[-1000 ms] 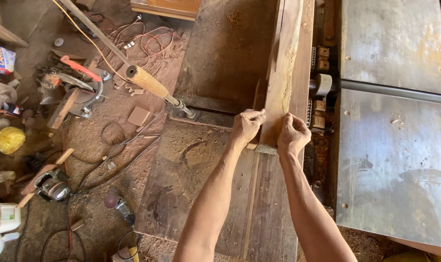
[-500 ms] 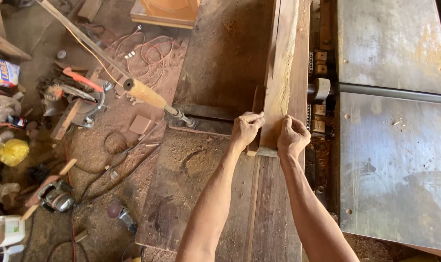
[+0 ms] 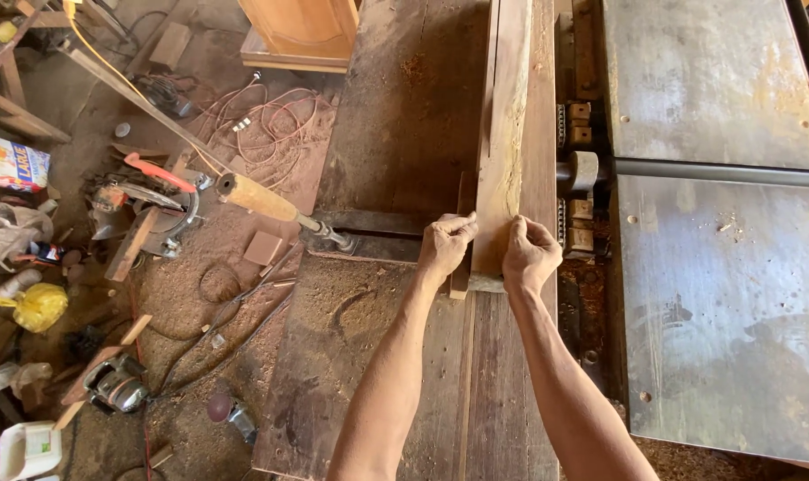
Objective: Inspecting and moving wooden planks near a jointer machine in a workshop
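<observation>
Gripping near end of long wood plank (image 3: pixel 502 134) w/ both hands. Left hand (image 3: pixel 446 247) curling shut on plank's left edge, fingers (image 3: pixel 462 227) wrapping over top. Right hand (image 3: pixel 529 254) closing tight on plank's right edge, knuckles up. Hands sitting side by side, plank between. Plank lying flat on old brown machine table (image 3: pixel 395 116), running straight away from person, near end just past dark slot (image 3: pixel 378 223) crossing table. Wooden handle (image 3: pixel 257 198) on metal rod sticking out at table's left side, near left hand, not touching. Big grey metal table (image 3: pixel 716 267) sitting to right, w/ dark bar (image 3: pixel 725 172) crossing it. Sawdust covering floor on left. Red-handled tool (image 3: pixel 159 172), tangled wires (image 3: pixel 271 111), yellow bag (image 3: pixel 37 305) & white jug (image 3: pixel 28 450) lying about on floor, well apart from hands. Wooden box (image 3: pixel 299 31) standing at top, past table's far end.
</observation>
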